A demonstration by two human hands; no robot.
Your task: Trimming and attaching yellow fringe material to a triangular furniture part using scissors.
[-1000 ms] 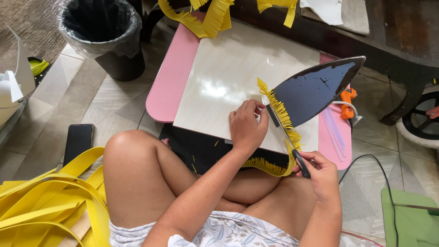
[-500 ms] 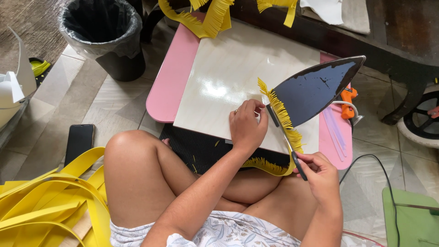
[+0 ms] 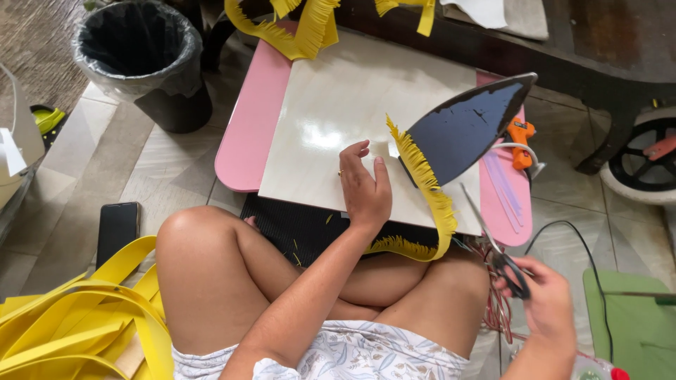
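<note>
My left hand (image 3: 365,184) rests on the glossy cream board (image 3: 331,105), its fingers pressing by the near end of a black leaf-shaped card (image 3: 465,127). A yellow fringed paper strip (image 3: 427,188) runs along that card's lower edge and curls down over my lap. My right hand (image 3: 546,304) is low at the right, away from the card, gripping a pair of scissors (image 3: 493,243) by the handles. The blades point up toward the card and look nearly closed.
The board lies on a pink low table (image 3: 248,130). An orange glue gun (image 3: 522,141) and glue sticks sit at its right. More yellow fringe (image 3: 296,28) hangs at the back. A black bin (image 3: 137,56), a phone (image 3: 117,229), yellow strips (image 3: 77,324) and a green mat (image 3: 634,324) surround me.
My right hand has drawn the scissors away from the fringe, down and to the right. My left hand has shifted a little on the board; the card now lies free of the blades.
</note>
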